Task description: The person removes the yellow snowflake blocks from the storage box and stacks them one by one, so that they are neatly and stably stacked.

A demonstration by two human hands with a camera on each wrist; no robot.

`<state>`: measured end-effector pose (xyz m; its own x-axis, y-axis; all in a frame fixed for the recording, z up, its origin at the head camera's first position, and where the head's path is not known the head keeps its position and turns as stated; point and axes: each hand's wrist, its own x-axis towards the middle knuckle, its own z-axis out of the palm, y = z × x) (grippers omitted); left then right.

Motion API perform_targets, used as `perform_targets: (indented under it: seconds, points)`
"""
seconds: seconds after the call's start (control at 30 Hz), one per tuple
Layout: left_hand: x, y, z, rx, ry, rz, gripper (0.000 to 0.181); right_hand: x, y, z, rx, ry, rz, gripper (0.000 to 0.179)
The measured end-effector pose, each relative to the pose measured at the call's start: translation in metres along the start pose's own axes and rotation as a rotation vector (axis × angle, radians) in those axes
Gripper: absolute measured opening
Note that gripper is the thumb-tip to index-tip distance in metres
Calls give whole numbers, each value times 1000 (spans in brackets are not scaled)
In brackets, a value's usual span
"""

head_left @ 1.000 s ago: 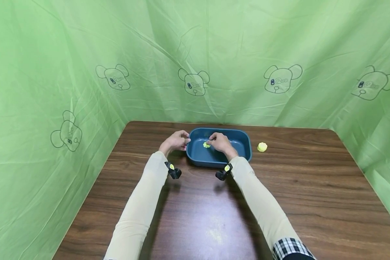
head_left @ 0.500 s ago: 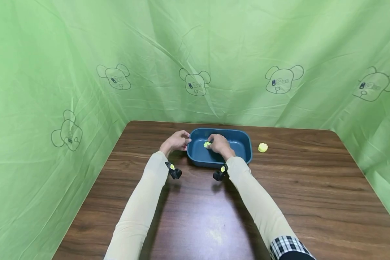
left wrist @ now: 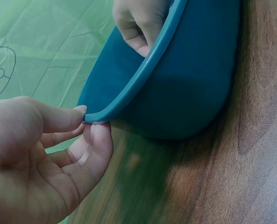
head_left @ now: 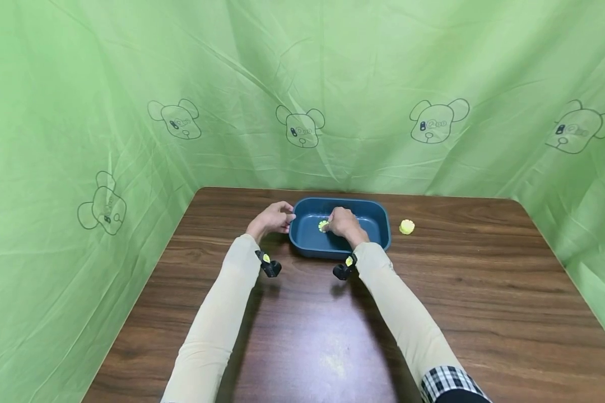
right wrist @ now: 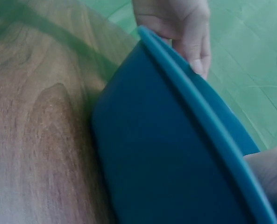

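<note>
A blue rectangular basin (head_left: pixel 307 248) with rounded corners stands near the table's far edge. My left hand (head_left: pixel 275 218) pinches its left rim between thumb and fingers, seen closely in the left wrist view. My right hand (head_left: pixel 346 223) reaches down inside the basin, its fingers curled. At those fingertips is a small yellow-green scalloped piece (head_left: pixel 323 226), partly covered by them. The basin wall hides this piece in both wrist views. Outside, to the right of the basin, lies another small pale yellow scalloped piece (head_left: pixel 406 227).
The brown wood-grain table (head_left: pixel 484 268) extends widely to the right and in front of the basin. A green curtain (head_left: pixel 363 67) printed with bear faces hangs behind and along the sides.
My right fingers have come down onto the yellow-green piece, which has shifted slightly right and turned. My left hand keeps its pinch on the rim; the piece outside lies unchanged.
</note>
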<state>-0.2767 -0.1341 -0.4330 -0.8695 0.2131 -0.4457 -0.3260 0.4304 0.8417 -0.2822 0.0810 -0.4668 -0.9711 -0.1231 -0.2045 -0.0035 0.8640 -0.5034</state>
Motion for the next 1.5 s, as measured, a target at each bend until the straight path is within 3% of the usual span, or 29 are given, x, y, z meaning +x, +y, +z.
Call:
perform_targets:
  seconds: [0.3, 0.63, 0.83, 1.5]
  points:
    - [2, -1, -1, 1, -4, 1, 35, -7, 11, -10, 149, -18, -53, 20]
    - [3, -2, -1, -14, -5, 10, 35, -13, 20, -17, 388, -21, 25, 21]
    - [0, 0, 1, -15, -4, 12, 36, -17, 26, -24, 419, -3, 38, 22]
    - [1, -1, 1, -6, 9, 22, 31, -37, 40, -63, 509, 72, -39, 29]
